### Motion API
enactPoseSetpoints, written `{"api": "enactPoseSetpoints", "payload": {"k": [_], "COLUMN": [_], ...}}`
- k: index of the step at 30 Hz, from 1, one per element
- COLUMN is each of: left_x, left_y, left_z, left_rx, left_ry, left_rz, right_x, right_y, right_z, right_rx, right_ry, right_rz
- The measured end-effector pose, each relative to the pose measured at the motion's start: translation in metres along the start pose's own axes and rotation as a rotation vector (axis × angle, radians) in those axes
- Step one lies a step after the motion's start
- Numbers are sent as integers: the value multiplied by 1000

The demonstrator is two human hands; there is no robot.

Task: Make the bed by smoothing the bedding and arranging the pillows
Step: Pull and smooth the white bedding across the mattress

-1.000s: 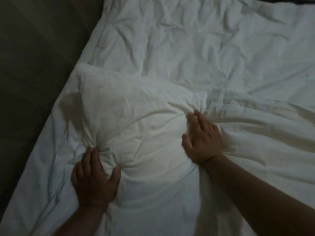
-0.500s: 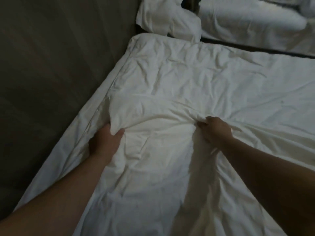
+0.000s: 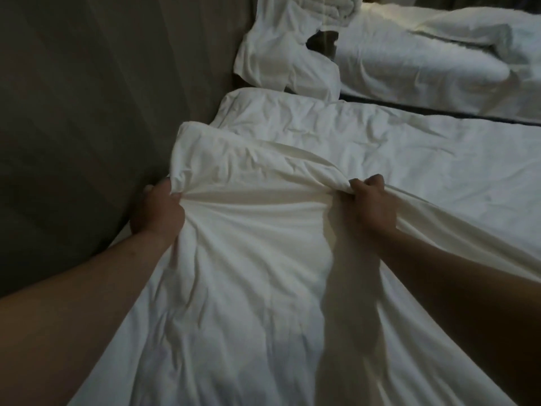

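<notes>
A white duvet covers the near bed, wrinkled and bunched in the middle. My left hand grips a fold of it at the bed's left edge. My right hand clutches another bunch of the same fold, about a forearm's length to the right. The cloth is stretched taut between both fists and lifted off the bed. Beyond the fold the rest of the duvet lies flat and creased. A white pillow sits past the far end of the bed, against the wall.
A dark wall runs along the bed's left side. A second bed with rumpled white bedding stands at the back right, across a narrow dark gap. A folded towel lies at the top.
Both hands went from pressing flat on the bedding to gripping a fold and pulling it up toward the far end. The view has tilted up, showing the pillow and second bed.
</notes>
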State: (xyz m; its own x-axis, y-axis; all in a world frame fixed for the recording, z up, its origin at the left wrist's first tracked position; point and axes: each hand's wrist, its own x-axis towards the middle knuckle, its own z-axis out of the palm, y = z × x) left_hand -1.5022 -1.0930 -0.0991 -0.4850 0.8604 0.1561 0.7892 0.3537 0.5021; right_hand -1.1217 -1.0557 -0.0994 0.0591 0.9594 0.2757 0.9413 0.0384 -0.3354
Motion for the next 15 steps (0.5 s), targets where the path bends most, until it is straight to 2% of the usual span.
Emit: {"api": "enactPoseSetpoints", "payload": {"k": [3,6,8,11,15], "left_x": [11,4,-2,-2,8], "left_y": [-6,-14,-21,-33,-41], "left_z": [17,45,61,75,82], "left_rx": [63,92,130,155,148], "left_ry": [-56,-119,-77,36,24], "left_rz": [-34,-176,-259,-193,-158], "right_x": [8,3,-4,-7,-4], "right_y": [3,10,15,21,25], "right_z": [21,55,78,96,101], "right_rx": [-30,-38,-59,-58,-48], "right_ry": [-32,-63,-52,10,-12], "right_rz": [5,5,-6,12,57]}}
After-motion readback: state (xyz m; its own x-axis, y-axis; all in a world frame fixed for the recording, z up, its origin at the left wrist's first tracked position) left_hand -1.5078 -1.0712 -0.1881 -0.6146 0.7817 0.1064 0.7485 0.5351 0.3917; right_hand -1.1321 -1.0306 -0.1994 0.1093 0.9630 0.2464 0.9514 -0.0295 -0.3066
